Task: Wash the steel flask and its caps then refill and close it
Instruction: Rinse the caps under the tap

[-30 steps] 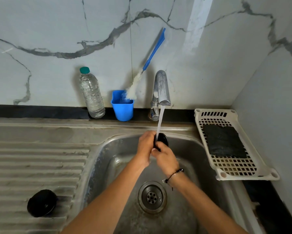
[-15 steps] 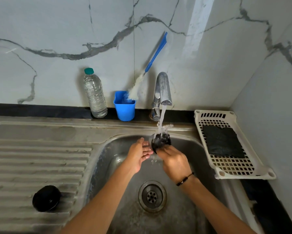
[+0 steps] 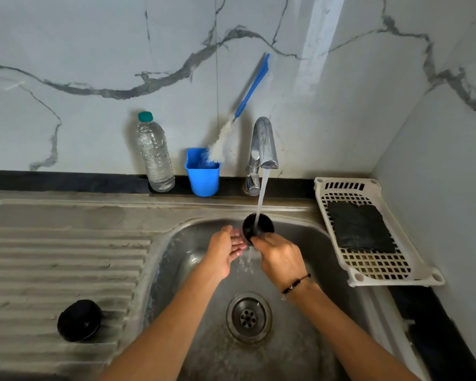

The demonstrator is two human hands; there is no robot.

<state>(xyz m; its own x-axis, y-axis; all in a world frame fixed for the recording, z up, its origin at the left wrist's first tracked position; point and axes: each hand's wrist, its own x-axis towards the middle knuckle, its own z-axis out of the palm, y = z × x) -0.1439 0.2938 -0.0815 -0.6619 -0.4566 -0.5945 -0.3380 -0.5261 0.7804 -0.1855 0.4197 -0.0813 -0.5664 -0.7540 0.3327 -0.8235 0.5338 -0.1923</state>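
Your right hand pinched the black cap under the tap stream, mid-frame. Left hand sat beside it, fingers relaxed and straight. Second cap was lower left on the drainboard.

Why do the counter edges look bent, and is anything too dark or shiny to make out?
Head view: the wide-angle lens bows the sink rim and wall lines. Head view: the tap shows bright glare. Head view: the black cap held under the stream by the right hand is too dark for detail, as is the second cap on the drainboard.
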